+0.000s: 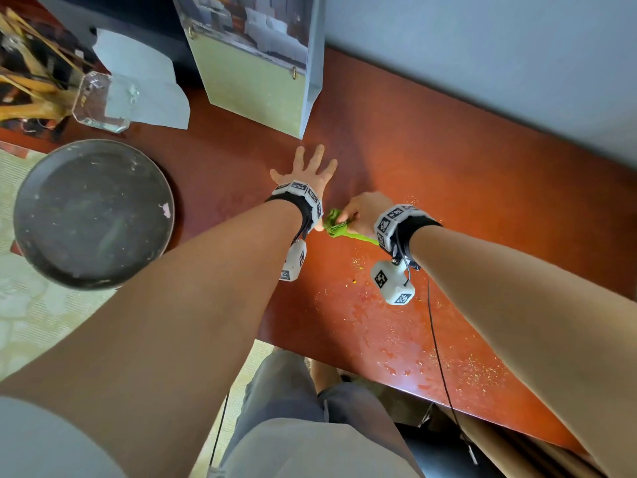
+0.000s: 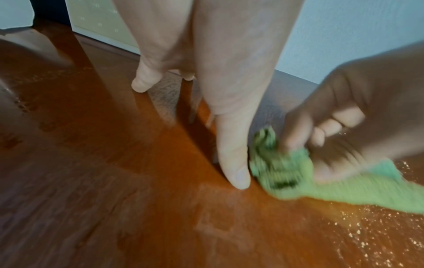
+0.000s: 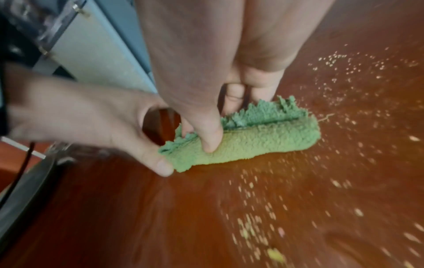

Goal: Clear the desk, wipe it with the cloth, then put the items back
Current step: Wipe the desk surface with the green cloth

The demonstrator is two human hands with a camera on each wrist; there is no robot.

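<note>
My right hand (image 1: 358, 211) grips a bunched green cloth (image 1: 336, 226) and presses it onto the red-brown desk (image 1: 431, 174). In the right wrist view the thumb of my right hand (image 3: 213, 119) digs into the cloth (image 3: 257, 139). My left hand (image 1: 306, 165) lies flat on the desk just left of it, fingers spread. Its thumb (image 2: 234, 163) touches the end of the cloth (image 2: 286, 174). Yellowish crumbs (image 1: 475, 370) are scattered on the desk to the right of and nearer than the cloth; they also show as crumbs (image 3: 332, 76) in the right wrist view.
A round dark tray (image 1: 93, 212) hangs over the desk's left end. A standing calendar (image 1: 255, 74), a clear glass block (image 1: 100, 101) and a white paper (image 1: 148, 81) sit at the back left. A pale wall (image 1: 482, 56) runs behind the desk. A black cable (image 1: 437, 339) hangs from my right wrist.
</note>
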